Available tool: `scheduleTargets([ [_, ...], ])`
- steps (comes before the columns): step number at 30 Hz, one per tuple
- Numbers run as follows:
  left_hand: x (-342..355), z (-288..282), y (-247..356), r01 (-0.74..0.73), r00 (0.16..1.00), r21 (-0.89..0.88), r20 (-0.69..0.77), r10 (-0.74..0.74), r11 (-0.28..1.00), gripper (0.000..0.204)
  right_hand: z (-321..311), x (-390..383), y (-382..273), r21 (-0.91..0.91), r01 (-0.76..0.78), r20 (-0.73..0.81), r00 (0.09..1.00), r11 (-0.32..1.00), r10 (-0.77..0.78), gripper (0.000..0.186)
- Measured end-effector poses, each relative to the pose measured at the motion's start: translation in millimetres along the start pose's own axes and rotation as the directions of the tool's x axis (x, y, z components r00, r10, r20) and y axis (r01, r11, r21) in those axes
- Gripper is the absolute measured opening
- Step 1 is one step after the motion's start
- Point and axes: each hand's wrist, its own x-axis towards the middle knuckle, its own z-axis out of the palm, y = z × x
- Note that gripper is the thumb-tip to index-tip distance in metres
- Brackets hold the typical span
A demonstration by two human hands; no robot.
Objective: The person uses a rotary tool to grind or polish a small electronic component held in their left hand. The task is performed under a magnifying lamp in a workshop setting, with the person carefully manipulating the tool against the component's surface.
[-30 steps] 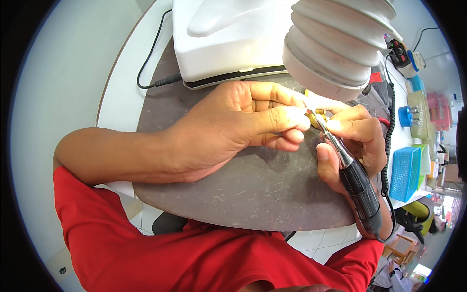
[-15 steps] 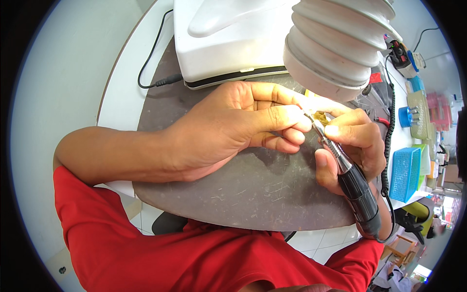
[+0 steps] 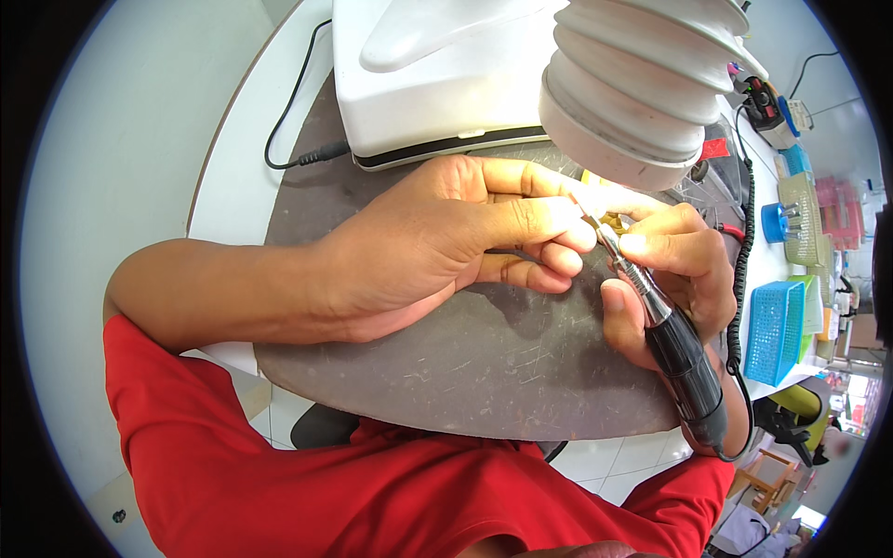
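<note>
The right hand (image 3: 674, 274) grips a rotary tool (image 3: 665, 335) like a pen; the left hand (image 3: 437, 246) pinches a small yellow piece (image 3: 612, 221) against its tip

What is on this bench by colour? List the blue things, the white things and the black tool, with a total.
Blue: 3, a mesh basket, a small round holder, a flat case
White: 2, a boxy machine, a ribbed lamp head
Black: 1, a rotary handpiece
Total: 6
</note>
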Motion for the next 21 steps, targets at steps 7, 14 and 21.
scheduleTargets([
  [7, -0.4, 1.7, 0.3, -0.062, 0.998, 0.034, -0.02, 0.062, 0.998, 0.03, -4.4, 0.0, 2.1, 0.106, 0.055, -0.056, 0.997, 0.993, -0.05, 0.028],
  [14, -0.6, -0.1, -4.8, -0.082, 0.995, 0.077, -0.049, 0.086, 0.994, 0.028, -1.9, -0.8, -0.2, 0.123, 0.052, -0.079, 0.996, 0.991, -0.042, 0.029],
  [21, 0.6, -0.5, -4.9, -0.076, 0.995, 0.086, -0.065, 0.081, 0.993, 0.03, 0.7, -1.1, 2.9, 0.055, 0.061, -0.071, 0.996, 0.997, -0.057, 0.027],
])
